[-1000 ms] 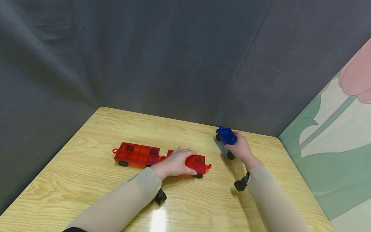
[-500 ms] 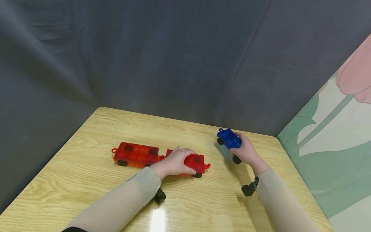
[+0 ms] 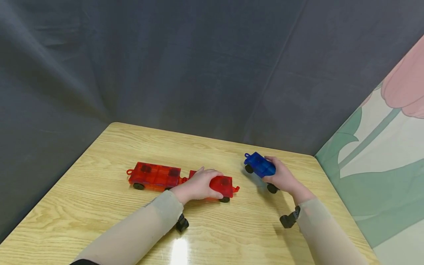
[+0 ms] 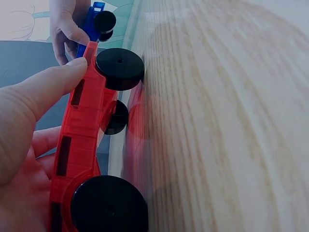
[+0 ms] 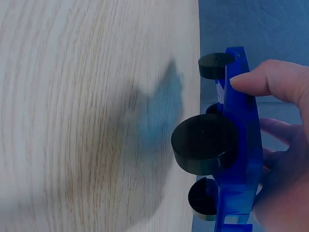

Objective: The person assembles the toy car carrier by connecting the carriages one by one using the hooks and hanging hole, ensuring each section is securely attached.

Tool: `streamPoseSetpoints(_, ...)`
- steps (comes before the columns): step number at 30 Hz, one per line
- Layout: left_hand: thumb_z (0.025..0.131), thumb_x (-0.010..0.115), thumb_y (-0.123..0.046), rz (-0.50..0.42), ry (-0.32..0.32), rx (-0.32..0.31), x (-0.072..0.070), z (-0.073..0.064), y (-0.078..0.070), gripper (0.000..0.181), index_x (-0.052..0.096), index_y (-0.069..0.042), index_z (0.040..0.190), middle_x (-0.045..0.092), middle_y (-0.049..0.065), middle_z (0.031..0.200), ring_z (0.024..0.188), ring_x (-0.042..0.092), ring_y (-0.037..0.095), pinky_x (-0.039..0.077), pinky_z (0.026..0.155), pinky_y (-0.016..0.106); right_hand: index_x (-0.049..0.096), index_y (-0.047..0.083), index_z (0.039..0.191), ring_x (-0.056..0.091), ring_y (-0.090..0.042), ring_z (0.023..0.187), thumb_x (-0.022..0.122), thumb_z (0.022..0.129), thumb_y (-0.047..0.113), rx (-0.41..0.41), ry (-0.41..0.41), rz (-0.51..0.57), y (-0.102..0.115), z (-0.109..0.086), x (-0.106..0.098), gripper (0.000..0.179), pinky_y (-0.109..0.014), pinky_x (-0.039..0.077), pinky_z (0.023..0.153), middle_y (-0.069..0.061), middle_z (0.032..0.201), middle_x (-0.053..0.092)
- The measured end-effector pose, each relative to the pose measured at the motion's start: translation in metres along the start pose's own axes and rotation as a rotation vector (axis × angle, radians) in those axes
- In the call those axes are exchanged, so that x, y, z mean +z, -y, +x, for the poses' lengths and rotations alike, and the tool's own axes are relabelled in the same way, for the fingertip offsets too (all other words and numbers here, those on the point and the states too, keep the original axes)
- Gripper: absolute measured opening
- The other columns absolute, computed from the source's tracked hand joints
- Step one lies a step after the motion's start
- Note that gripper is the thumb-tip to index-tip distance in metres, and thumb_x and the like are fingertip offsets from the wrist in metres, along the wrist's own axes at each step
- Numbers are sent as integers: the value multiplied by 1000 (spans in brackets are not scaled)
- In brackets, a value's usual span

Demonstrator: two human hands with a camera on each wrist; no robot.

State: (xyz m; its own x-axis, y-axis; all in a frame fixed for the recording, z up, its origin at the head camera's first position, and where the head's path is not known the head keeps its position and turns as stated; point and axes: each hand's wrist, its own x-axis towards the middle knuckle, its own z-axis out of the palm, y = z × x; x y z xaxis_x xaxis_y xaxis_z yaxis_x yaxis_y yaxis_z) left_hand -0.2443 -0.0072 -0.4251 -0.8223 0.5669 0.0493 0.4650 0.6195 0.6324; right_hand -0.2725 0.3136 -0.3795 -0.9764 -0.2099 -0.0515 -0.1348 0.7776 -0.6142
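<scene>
My left hand (image 3: 200,185) grips the front red toy train car (image 3: 222,186) from above, thumb on its near side. That car stands on its black wheels, its hook (image 3: 236,189) pointing right. Behind it, on the left, stands another red toy train car (image 3: 155,175) with a ring at its far left end; their couplings meet, partly covered by my hand. My right hand (image 3: 281,176) holds a blue toy train car (image 3: 260,165) by its sides, tilted, with its ring end toward the left. In the right wrist view, the blue car's wheels (image 5: 205,144) hang above the tabletop, over its shadow.
All of this is on a light wooden table (image 3: 212,235). A dark cloth (image 3: 185,66) hangs behind it and at the left, and a flowered cloth (image 3: 381,176) lies along the right edge. Black wrist cameras (image 3: 289,219) sit under both wrists.
My right hand has moved to the right and nearer to me with the blue car. The car has turned so its ring end points more to the left. My left hand stays on the red car.
</scene>
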Motion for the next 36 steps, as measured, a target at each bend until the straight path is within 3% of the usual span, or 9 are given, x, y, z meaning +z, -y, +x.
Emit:
streamPoseSetpoints(17,80,82,-42,-4,-1,-20,0,1,-1,72,55,-17,141,53,1,141,133,43,19,7,119,42,28,-1,152,42,-51,121,79,81,9,-77,75,-14,6,-13,2,88,-67,39,97,-28,146,35)
streamPoseSetpoints(36,80,82,-41,-4,-1,-17,1,0,-1,72,54,-17,141,53,1,141,133,44,20,6,119,43,32,8,152,36,-52,126,78,81,4,-73,207,13,11,-22,-1,84,-66,41,96,-27,147,32)
